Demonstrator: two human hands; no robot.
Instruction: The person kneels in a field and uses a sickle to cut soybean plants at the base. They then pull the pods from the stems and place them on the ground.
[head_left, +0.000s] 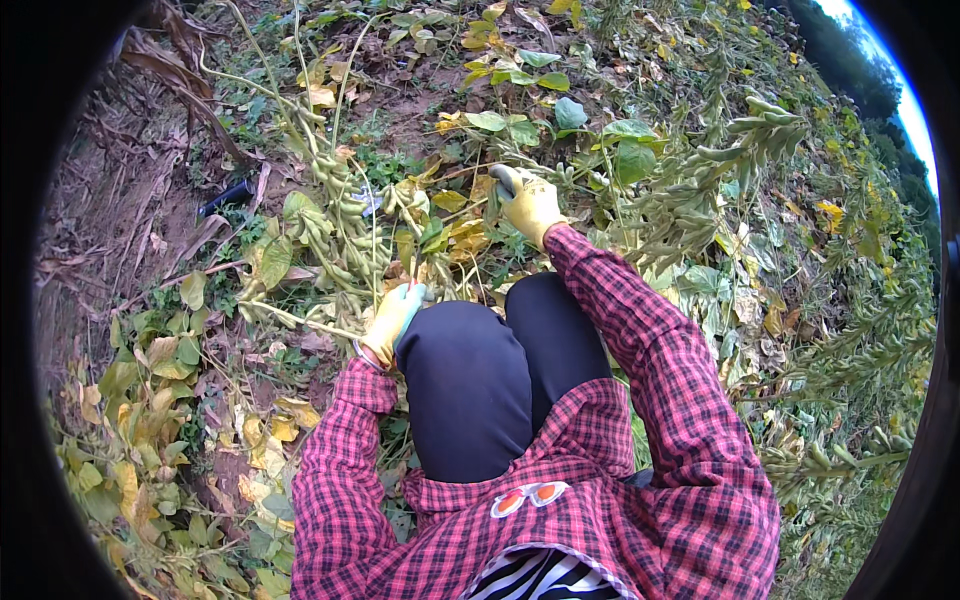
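Note:
My left hand, in a yellow and green work glove, is closed beside my knee around a thin red tool handle; what the handle ends in is hidden among leaves. Soybean plants with fat green pods lie against and above this hand. Further up and to the right, my right hand, in a yellow glove with grey fingertips, has its fingers curled at a soybean stem. Whether it grips the stem cannot be made out. More pod-laden soybean stalks stand right of it.
My dark-trousered knees are bent between my arms. A dark cylindrical object lies on the soil at the left, near dry brown corn leaves. Yellowing leaves cover the lower left, and dense soybean plants fill the right side.

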